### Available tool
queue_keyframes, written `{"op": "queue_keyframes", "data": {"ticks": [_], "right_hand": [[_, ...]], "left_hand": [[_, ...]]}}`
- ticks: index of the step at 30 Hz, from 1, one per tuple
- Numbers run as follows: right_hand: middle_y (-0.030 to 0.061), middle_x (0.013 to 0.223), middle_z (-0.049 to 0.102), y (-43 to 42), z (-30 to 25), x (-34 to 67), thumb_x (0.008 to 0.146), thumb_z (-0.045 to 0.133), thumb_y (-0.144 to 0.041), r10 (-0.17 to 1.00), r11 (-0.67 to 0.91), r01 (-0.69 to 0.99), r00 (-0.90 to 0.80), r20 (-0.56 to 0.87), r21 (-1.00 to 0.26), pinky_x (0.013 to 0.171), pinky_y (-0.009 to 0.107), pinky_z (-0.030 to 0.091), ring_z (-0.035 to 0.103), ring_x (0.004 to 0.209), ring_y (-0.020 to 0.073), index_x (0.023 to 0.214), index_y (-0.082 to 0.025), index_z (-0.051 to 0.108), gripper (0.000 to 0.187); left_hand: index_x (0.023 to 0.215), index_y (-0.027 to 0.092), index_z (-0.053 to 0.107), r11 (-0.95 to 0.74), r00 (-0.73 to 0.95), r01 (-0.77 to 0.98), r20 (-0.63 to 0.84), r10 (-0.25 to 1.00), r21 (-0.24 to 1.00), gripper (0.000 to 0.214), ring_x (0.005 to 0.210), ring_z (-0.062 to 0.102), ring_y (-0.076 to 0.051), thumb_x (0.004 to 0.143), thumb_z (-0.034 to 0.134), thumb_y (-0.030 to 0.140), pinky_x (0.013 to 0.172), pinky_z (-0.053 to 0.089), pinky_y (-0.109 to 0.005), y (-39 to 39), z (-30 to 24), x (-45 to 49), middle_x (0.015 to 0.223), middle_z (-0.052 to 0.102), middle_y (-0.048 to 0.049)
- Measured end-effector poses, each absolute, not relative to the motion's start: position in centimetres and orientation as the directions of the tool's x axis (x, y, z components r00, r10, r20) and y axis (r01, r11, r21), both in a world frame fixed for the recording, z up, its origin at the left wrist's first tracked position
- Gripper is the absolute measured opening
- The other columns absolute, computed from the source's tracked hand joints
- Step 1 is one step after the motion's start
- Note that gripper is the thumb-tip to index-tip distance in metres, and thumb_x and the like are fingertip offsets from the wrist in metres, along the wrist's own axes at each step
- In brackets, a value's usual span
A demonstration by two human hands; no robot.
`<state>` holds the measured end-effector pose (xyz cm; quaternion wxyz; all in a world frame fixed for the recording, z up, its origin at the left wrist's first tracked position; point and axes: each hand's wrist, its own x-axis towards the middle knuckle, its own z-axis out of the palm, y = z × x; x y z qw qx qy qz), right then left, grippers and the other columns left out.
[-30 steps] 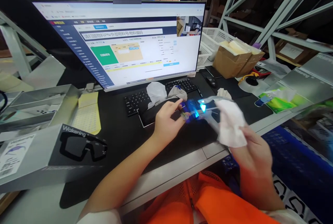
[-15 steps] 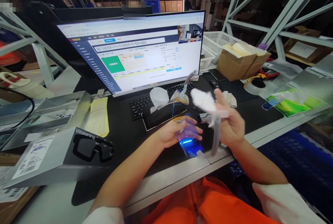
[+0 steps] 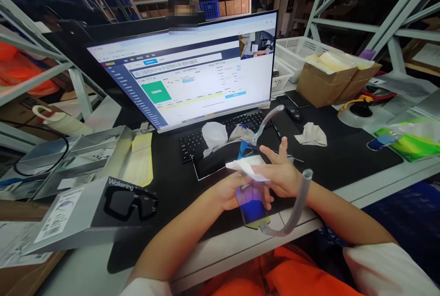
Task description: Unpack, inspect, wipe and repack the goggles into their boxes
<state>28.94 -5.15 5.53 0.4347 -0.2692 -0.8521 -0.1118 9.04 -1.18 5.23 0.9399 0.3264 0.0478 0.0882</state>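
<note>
My left hand (image 3: 229, 191) is closed on a pair of glasses near the desk's front edge. These glasses (image 3: 253, 209) have a see-through purple-blue lens tilted towards me. One pale, tube-like temple (image 3: 298, 209) curves up at the right; the other rises beyond my hands. A white wipe (image 3: 245, 165) is pinched in my right hand (image 3: 283, 178), over the upper part of the glasses, with two of that hand's fingers raised. The wipe and my fingers hide the middle of the frame, so I cannot tell exactly where it touches the lens.
Behind my hands are a keyboard (image 3: 187, 149), a crumpled white cloth (image 3: 215, 136) and a monitor (image 3: 192, 85). A glasses box (image 3: 89, 213) stands left, beside a yellow sheet (image 3: 139, 161). Rightward are a beige cloth (image 3: 312, 134), a cardboard box (image 3: 319, 85) and a green packet (image 3: 409, 135).
My right hand has come down and left with the wipe, from above the desk onto the glasses. The glasses have turned in my left hand. The whole view has shifted slightly.
</note>
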Motion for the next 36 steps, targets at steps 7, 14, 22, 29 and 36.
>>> {"op": "queue_keyframes", "data": {"ticks": [7, 14, 22, 29, 36], "right_hand": [[-0.0008, 0.113, 0.079, -4.3, 5.1, 30.2, 0.093, 0.048, -0.010, 0.390, 0.769, 0.638, -0.421, 0.819, -0.039, 0.126, 0.055, -0.018, 0.027, 0.155, 0.0185, 0.133, -0.027, 0.061, 0.045], [0.0030, 0.130, 0.072, -2.5, 3.1, 31.7, 0.097, 0.054, -0.024, 0.498, 0.595, 0.764, -0.105, 0.861, -0.251, 0.128, 0.061, -0.002, 0.052, 0.141, 0.0266, 0.119, -0.031, 0.070, 0.028], [0.0041, 0.108, 0.074, -0.2, 4.8, 31.9, 0.089, 0.068, -0.043, 0.713, 0.475, -0.316, 0.685, 0.148, -0.821, 0.102, 0.040, 0.056, 0.071, 0.107, 0.0196, 0.102, -0.022, 0.066, 0.025], [0.0029, 0.105, 0.075, -3.0, 5.6, 30.3, 0.093, 0.066, -0.044, 0.751, 0.449, -0.254, 0.627, 0.208, -0.857, 0.096, 0.035, 0.059, 0.072, 0.104, 0.0192, 0.101, -0.023, 0.069, 0.023], [0.0057, 0.115, 0.077, -8.5, 7.3, 28.2, 0.098, 0.053, -0.023, 0.599, 0.745, 0.445, -0.118, 0.792, -0.497, 0.113, 0.045, 0.048, 0.062, 0.131, 0.0244, 0.115, -0.024, 0.071, 0.025]], "left_hand": [[0.098, 0.013, 0.070, 0.807, 0.987, -0.086, -0.059, 0.147, 0.584, 0.042, 0.066, 0.073, -0.025, 0.079, 0.078, 0.050, 0.097, 0.048, -0.045, -1.7, 5.5, 9.1, 0.079, 0.076, -0.0114], [0.098, 0.015, 0.066, 0.791, 0.941, -0.203, -0.107, 0.320, 0.577, 0.041, 0.073, 0.075, -0.024, 0.081, 0.078, 0.050, 0.093, 0.050, -0.042, -2.8, 6.1, 9.8, 0.081, 0.075, -0.0091], [0.102, 0.017, 0.065, 0.703, 0.904, -0.313, -0.028, 0.427, 0.639, 0.045, 0.078, 0.075, -0.023, 0.076, 0.084, 0.048, 0.092, 0.053, -0.041, -2.2, 6.4, 9.4, 0.085, 0.075, -0.0076], [0.103, 0.016, 0.069, 0.675, 0.896, -0.314, -0.026, 0.443, 0.668, 0.043, 0.076, 0.074, -0.022, 0.077, 0.085, 0.046, 0.082, 0.057, -0.037, -2.1, 6.1, 9.3, 0.086, 0.074, -0.0088], [0.097, 0.015, 0.077, 0.651, 0.816, -0.335, -0.136, 0.562, 0.681, 0.047, 0.077, 0.073, -0.021, 0.061, 0.095, 0.039, 0.075, 0.058, -0.029, -1.8, 5.7, 9.9, 0.087, 0.077, -0.0071]]}}
